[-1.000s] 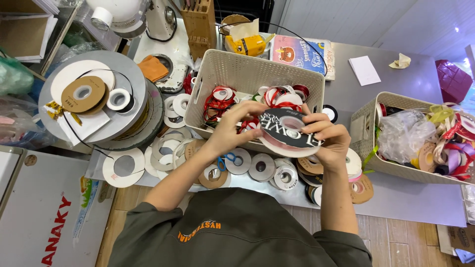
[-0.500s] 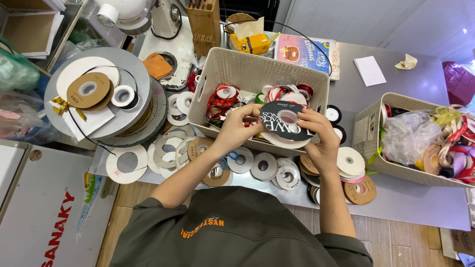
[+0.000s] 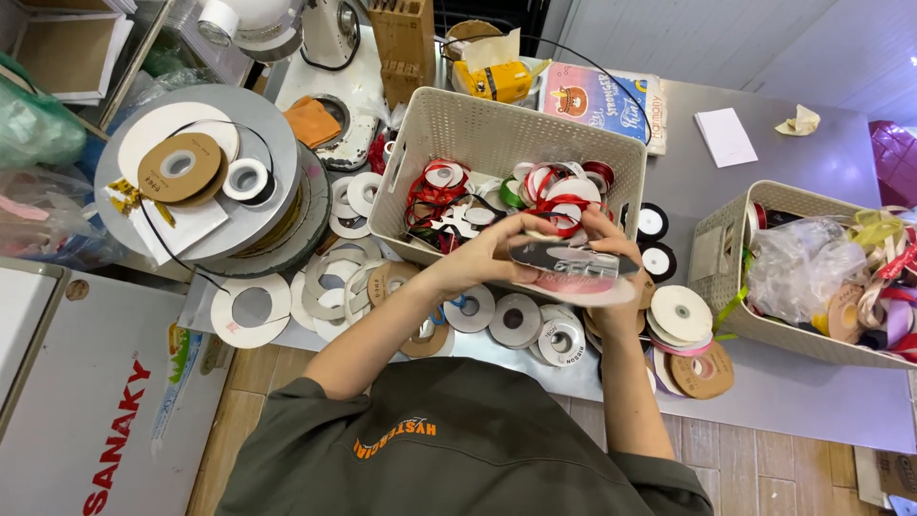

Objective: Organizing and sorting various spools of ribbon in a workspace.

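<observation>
At the lower middle of the frame the person's dark green top fills the foreground, both forearms reaching up toward the centre. There the left hand (image 3: pixel 482 256) and the right hand (image 3: pixel 611 263) together hold a wide ribbon spool (image 3: pixel 570 269), tilted nearly edge-on, with a dark band over a pale pink flange. The left hand's fingers are curled closed on the spool's left rim; the right hand is wrapped around its right side, thumb on top. The spool hangs just above the near wall of the cream basket (image 3: pixel 458 129), over the grey worktop (image 3: pixel 812 392).

The step in hand looks like handling this one spool, turning or checking it between both hands. A steady two-handed grip seems needed, since the flat flanges could slip.

Just below the hands, small empty card reels (image 3: pixel 516 320) lie flat on the worktop. Beyond, the basket holds red, white and green ribbon rolls. At the right stands a second basket (image 3: pixel 726 258) with a clear bag and loose ribbons. At the upper left a stack of large grey discs (image 3: pixel 277 182) carries a brown reel.
</observation>
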